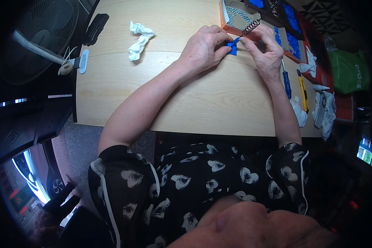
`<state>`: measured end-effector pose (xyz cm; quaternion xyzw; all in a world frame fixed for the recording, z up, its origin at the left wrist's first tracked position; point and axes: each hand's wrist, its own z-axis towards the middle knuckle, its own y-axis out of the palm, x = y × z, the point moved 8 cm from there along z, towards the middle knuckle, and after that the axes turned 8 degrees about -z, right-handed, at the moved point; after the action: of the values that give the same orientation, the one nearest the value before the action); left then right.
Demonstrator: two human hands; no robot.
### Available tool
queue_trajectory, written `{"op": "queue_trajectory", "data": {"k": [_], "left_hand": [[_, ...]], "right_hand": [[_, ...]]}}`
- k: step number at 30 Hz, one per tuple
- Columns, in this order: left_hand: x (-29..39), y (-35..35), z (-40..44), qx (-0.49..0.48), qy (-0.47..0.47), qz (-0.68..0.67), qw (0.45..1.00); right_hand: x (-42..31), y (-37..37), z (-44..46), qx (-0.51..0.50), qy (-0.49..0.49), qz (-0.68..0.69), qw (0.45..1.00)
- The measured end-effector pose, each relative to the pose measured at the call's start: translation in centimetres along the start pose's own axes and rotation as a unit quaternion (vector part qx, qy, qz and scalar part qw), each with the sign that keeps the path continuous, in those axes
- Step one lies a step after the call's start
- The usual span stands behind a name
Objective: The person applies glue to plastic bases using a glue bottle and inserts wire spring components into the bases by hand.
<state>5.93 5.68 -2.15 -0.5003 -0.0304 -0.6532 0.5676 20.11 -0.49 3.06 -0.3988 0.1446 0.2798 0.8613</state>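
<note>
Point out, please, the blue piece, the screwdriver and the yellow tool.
Blue piece (pixel 233 50): head view, its lower part.
Screwdriver (pixel 286 82): head view, its blue handle.
Yellow tool (pixel 302 91): head view, middle of its body.

I'm at what looks like a small-parts workshop spot, can't tell if it's home. Screwdriver (pixel 287 85), yellow cutter (pixel 303 91) and boxed blue bits (pixel 292 43) on my table (pixel 219 99), plus a fan (pixel 41 37) beside it.

Desk (pixel 186 109): pale wood, under left hand (pixel 206 46) and right hand (pixel 265 53)
Crumpled tissue (pixel 141 40): left of the left hand, well apart
Orange-edged box (pixel 231 29): just beyond the hands
Blue-handled screwdriver (pixel 287 84): just right of the right hand
Yellow-and-black tool (pixel 303 91): right of the screwdriver
</note>
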Motion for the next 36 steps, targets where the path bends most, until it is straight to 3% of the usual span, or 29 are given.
{"op": "queue_trajectory", "data": {"k": [2,5,15,30,36], "left_hand": [[0.1,0.1,-0.1,-0.009,-0.008,0.000,1.000],[0.3,0.1,0.1,-0.016,-0.010,-0.004,1.000],[0.0,0.3,0.1,-0.013,-0.004,0.000,1.000],[0.3,0.3,0.2,-0.021,-0.006,-0.001,1.000],[0.3,0.2,0.2,-0.021,-0.001,0.003,1.000]], "right_hand": [[-0.4,-1.1,0.6,0.024,0.024,0.016,0.999],[-0.1,-1.5,0.9,0.051,-0.015,-0.015,0.998],[0.6,-1.1,0.7,0.052,-0.050,0.025,0.997],[0.1,-1.2,0.7,0.058,-0.002,0.028,0.998],[0.9,0.3,-0.4,-0.041,0.009,-0.019,0.999]]}}
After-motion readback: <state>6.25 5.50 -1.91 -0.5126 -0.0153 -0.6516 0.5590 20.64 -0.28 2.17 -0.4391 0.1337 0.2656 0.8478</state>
